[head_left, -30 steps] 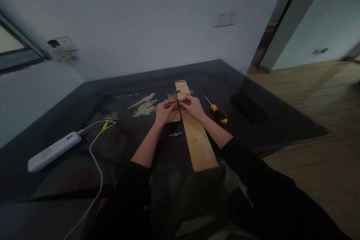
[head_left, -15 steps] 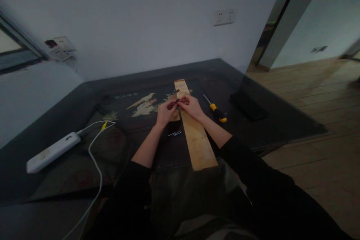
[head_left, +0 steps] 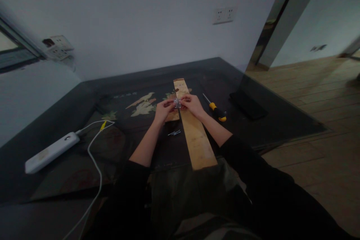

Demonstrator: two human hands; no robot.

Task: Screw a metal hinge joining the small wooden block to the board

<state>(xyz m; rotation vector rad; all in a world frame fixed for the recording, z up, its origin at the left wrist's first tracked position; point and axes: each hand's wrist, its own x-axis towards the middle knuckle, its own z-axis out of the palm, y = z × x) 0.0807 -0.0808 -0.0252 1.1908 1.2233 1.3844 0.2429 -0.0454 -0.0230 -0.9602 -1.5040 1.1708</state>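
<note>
Between my hands a small silver metal hinge (head_left: 177, 103) lies opened flat across the seam of two wooden pieces. My left hand (head_left: 164, 111) pinches its left leaf, and my right hand (head_left: 192, 105) pinches its right leaf. Under the right hand runs a long wooden board (head_left: 198, 140), reaching from the table's front edge towards the wall. A shorter wooden piece (head_left: 173, 116) sits against the board's left side, partly covered by my left hand. Several thin screws (head_left: 174, 133) lie on the dark table just left of the board.
A yellow and black screwdriver (head_left: 216, 111) rests right of the board, and a black flat object (head_left: 248, 105) lies beyond it. On the left are a white power strip (head_left: 52, 152) and its white cable (head_left: 97, 165). The dark table (head_left: 284, 123) meets the wall at the back.
The hinge, earlier folded or tilted and mostly hidden between my fingers, now lies flat with its bright face showing. My hands have moved slightly apart.
</note>
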